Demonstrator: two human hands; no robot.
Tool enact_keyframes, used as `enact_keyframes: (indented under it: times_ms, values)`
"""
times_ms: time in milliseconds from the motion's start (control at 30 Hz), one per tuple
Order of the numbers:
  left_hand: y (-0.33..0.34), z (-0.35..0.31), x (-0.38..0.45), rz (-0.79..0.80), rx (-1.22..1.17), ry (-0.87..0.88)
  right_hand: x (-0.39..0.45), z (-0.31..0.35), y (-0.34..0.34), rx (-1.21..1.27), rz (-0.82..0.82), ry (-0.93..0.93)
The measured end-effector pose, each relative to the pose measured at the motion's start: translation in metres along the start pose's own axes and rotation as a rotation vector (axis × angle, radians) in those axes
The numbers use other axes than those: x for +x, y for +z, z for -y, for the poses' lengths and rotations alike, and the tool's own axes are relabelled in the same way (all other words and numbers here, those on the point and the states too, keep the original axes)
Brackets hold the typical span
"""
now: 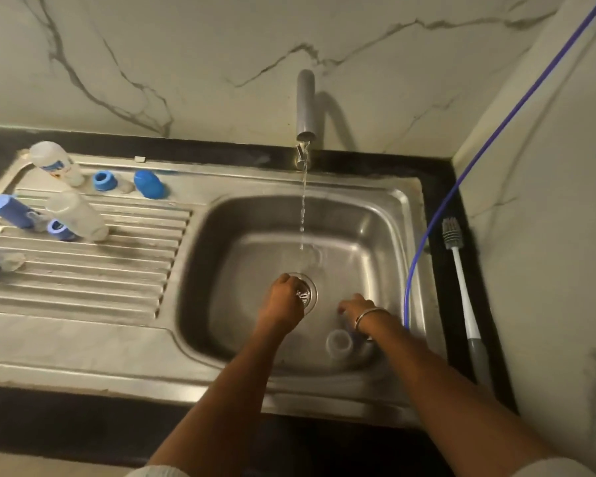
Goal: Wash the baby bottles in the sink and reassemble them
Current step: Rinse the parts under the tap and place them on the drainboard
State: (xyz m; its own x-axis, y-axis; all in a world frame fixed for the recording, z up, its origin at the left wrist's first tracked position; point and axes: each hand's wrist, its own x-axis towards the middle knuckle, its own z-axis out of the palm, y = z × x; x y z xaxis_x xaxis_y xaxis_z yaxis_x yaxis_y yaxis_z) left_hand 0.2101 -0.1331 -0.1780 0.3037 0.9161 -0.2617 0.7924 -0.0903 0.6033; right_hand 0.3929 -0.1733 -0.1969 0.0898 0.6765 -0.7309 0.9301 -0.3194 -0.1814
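Both forearms reach from the bottom edge down into the steel sink (pixel 406 215), and the nearest task piece is a clear bottle (pixel 339 344) lying on the basin floor just beneath the right wrist, mouth towards the camera. Right hand (pixel 356 306) hovers over it with a bangle on the wrist; a blur hides its fingers, so whether they are spread or closed on anything cannot be told, though a bluish piece seems to sit under them. Left hand (pixel 284 297) is curled over the drain (pixel 307 292), fingers bent, but what it pinches, if anything, is not visible. Small parts are at risk here: a teat or ring let go near the strainer could wedge in it. Water falls from the tap (pixel 305 105) well beyond both hands, so nothing is being rinsed yet, and a wet, soapy bottle would likely slip if grabbed one-handed. A bottle brush (pixel 460 284) lies on the counter right of the basin, beside a blue hose (pixel 461 173), which an elbow might snag. Farther left, on the ribbed drainboard (pixel 83 290), stand two clear bottles (pixel 76 215), blue collars (pixel 104 180) and a blue cap (pixel 148 184); they look top-heavy, and a knock could roll them off or mix up mating parts.
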Motion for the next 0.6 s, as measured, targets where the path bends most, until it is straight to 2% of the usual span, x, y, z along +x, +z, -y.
enact_keyframes:
  times_ms: [267, 333, 467, 600]
  values:
    - [-0.005, 0.021, 0.007, 0.020, 0.033, -0.077, 0.025, -0.016, 0.026, -0.272, 0.007, -0.089]
    - [-0.008, 0.024, 0.011, 0.026, 0.040, -0.085, 0.027, -0.017, 0.025, -0.133, -0.031, -0.029]
    - [-0.015, 0.029, 0.020, 0.030, 0.037, -0.089, 0.030, -0.002, 0.004, 0.171, -0.294, 0.020]
    - [-0.026, 0.028, 0.029, 0.012, 0.025, -0.096, 0.037, 0.040, -0.049, 0.818, -0.501, -0.145]
